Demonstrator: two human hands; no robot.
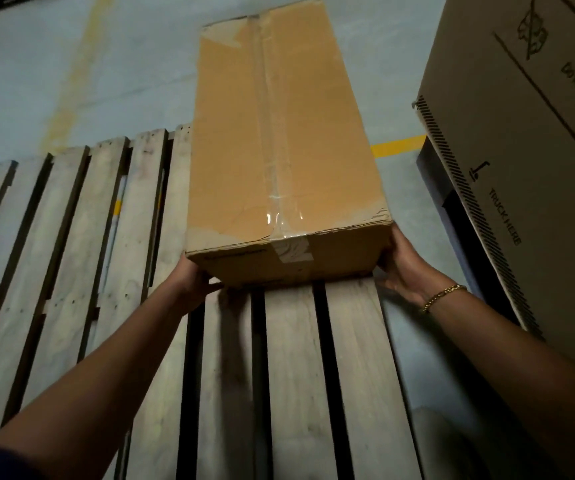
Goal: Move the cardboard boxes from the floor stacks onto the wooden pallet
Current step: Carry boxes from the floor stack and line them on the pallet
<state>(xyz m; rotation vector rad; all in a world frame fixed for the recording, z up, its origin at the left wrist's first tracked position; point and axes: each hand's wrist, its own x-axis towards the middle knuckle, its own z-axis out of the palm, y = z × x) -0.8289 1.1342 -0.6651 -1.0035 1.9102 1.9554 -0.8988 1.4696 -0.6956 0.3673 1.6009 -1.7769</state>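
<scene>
Forward, arms outstretched, left hand [192, 282], right hand [404, 268] gripping cardboard box [279, 133] corners, wooden pallet [296, 375] beneath

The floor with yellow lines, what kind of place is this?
Probably a warehouse: a cardboard box and a wooden pallet, yellow lines on a concrete floor, and a big carton marked TRUCK HERE.
</scene>
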